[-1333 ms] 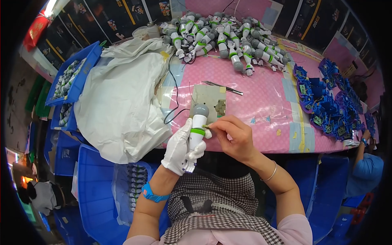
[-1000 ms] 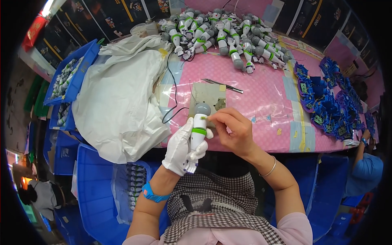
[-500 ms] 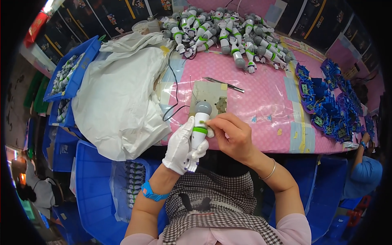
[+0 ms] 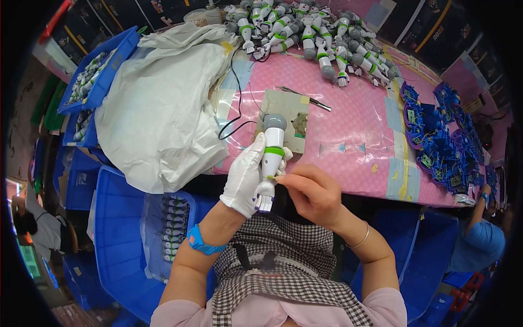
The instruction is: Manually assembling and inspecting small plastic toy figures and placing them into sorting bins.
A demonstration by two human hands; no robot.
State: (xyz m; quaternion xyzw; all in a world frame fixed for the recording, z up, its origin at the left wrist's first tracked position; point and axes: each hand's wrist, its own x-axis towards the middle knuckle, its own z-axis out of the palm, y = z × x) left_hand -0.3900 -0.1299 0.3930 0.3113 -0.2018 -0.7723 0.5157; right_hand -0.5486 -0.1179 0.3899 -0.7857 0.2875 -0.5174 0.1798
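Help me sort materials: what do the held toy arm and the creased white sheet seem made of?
Toy arm: probably hard plastic, smooth and slightly glossy, judging by its rounded, moulded shape. White sheet: likely thin plastic film with soft sheen, given its loose creases; possibly fabric.

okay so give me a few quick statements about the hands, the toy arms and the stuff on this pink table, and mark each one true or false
1. The gloved left hand holds a white toy arm with a green band. True.
2. The right hand wears a white glove as well. False: the right hand is bare, its fingertips at a small green piece.
3. A pile of toy arms lies at the far side of the table. True.
4. The blue-and-purple parts are at the table's left end. False: those parts are at its right.
5. A blue wristband is on the left wrist. True.
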